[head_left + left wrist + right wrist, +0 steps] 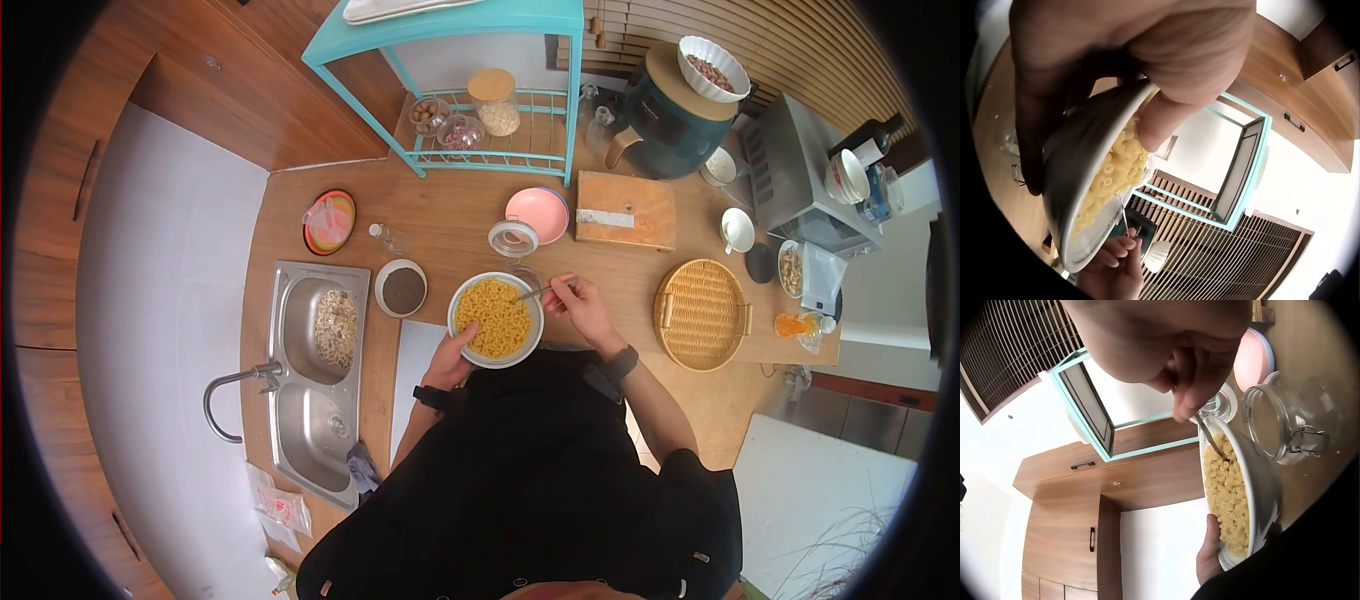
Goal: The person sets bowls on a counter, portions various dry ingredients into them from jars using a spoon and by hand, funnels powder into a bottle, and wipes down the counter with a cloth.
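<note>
A white bowl [456, 335] full of yellow macaroni [492, 315] is held close to the person's front. The left hand [450, 362] grips its rim, the thumb over the edge touching the pasta and the fingers beneath, as the left wrist view shows. Between its fingertips the right hand [583, 312] pinches a thin metal utensil [535, 293], whose far end is in the macaroni. In the right wrist view an open glass jar [1285, 425] with a wire clasp stands beyond the bowl.
Left are a bowl of dark grains [404, 289] and a double sink [318, 400]. Behind stand a pink bowl [538, 213], a wooden box [627, 205] and a turquoise shelf [573, 90]. A wicker tray [702, 315] lies to the right.
</note>
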